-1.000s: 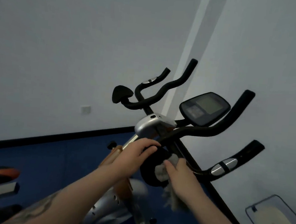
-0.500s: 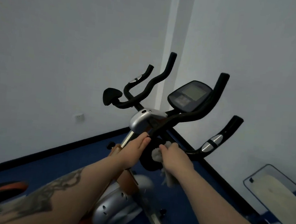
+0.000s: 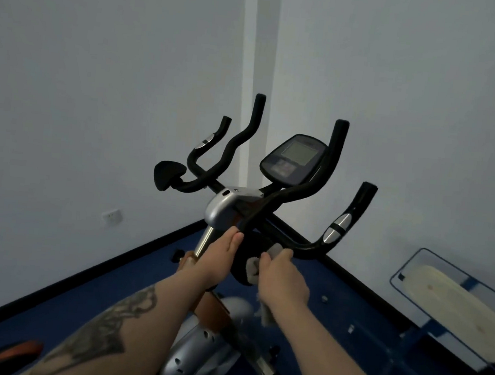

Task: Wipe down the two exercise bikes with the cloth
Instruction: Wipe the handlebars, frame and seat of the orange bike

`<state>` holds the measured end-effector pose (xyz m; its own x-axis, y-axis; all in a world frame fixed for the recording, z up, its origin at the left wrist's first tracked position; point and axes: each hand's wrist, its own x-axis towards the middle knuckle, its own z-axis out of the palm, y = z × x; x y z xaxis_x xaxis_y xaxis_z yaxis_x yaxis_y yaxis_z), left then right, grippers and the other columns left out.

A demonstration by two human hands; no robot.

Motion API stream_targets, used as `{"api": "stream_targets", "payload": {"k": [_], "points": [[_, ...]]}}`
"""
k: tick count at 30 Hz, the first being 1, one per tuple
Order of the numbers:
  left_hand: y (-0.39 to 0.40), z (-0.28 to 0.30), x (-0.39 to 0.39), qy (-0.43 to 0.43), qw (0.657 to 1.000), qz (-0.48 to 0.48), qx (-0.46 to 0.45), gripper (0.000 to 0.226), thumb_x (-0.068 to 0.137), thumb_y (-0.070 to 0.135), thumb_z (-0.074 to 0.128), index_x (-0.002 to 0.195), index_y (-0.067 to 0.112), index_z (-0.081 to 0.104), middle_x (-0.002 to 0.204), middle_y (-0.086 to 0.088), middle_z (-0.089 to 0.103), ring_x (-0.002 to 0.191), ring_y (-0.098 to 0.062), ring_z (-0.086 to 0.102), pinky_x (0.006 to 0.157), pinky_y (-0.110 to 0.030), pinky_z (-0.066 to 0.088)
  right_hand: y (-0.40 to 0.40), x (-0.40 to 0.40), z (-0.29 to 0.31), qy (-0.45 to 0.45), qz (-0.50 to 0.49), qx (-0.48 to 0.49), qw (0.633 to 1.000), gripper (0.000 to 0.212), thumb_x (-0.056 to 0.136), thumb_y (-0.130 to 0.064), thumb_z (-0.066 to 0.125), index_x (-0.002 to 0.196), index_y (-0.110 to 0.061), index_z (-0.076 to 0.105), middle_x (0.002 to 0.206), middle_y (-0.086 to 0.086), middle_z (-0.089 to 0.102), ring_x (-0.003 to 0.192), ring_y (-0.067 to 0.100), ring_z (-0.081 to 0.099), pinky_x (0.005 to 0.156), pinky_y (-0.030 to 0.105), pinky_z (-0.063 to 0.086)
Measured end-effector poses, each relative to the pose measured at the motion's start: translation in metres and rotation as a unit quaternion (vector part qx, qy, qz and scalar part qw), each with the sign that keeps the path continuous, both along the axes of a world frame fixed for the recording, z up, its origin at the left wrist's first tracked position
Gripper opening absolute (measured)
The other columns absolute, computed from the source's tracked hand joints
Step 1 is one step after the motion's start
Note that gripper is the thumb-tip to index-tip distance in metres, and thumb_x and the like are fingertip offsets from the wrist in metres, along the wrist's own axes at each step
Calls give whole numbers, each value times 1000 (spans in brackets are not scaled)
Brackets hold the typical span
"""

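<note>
- Near the middle of the frame, the exercise bike [image 3: 226, 206] stands in a corner.
- Right hand [image 3: 284, 277] grips the cloth [image 3: 253, 268] against a black pad.
- Left hand [image 3: 218, 255] rests flat beside it, fingers straight.

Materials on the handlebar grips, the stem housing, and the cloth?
Handlebar grips: matte black, likely foam or rubber sleeve; no glare. Stem housing: silver with soft sheen, painted plastic or metal, cannot tell which. Cloth: pale, crumpled and limp where the right hand grips it, so woven fabric.
</note>
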<state>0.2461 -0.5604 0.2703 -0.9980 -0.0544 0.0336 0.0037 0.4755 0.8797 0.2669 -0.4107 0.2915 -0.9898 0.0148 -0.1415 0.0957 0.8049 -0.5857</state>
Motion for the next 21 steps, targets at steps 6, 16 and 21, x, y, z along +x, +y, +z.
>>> {"api": "stream_targets", "payload": {"k": [6, 16, 21], "points": [[-5, 1, -3, -8, 999, -39, 8, 31, 105, 36, 32, 99, 10, 48, 80, -11, 55, 70, -19, 52, 64, -37, 45, 3, -18, 16, -70, -9, 6, 997, 47, 102, -48, 30, 129, -10, 35, 124, 13, 59, 110, 29, 56, 83, 37, 42], [-13, -8, -9, 10, 995, -89, 39, 31, 105, 37, 33, 94, 13, 49, 83, -11, 60, 75, -25, 58, 77, -50, 48, -19, 10, 12, -51, -123, 37, 990, 42, 101, -49, 30, 118, -11, 33, 110, 9, 62, 100, 28, 59, 74, 36, 41], [-15, -12, -9, 21, 993, -109, 38, 31, 105, 37, 32, 84, 18, 44, 72, -3, 50, 65, -16, 49, 69, -46, 45, -42, 37, -1, 13, -182, 8, 983, 34, 102, -48, 26, 111, -16, 33, 84, -2, 57, 73, 19, 54, 64, 35, 44]]}}
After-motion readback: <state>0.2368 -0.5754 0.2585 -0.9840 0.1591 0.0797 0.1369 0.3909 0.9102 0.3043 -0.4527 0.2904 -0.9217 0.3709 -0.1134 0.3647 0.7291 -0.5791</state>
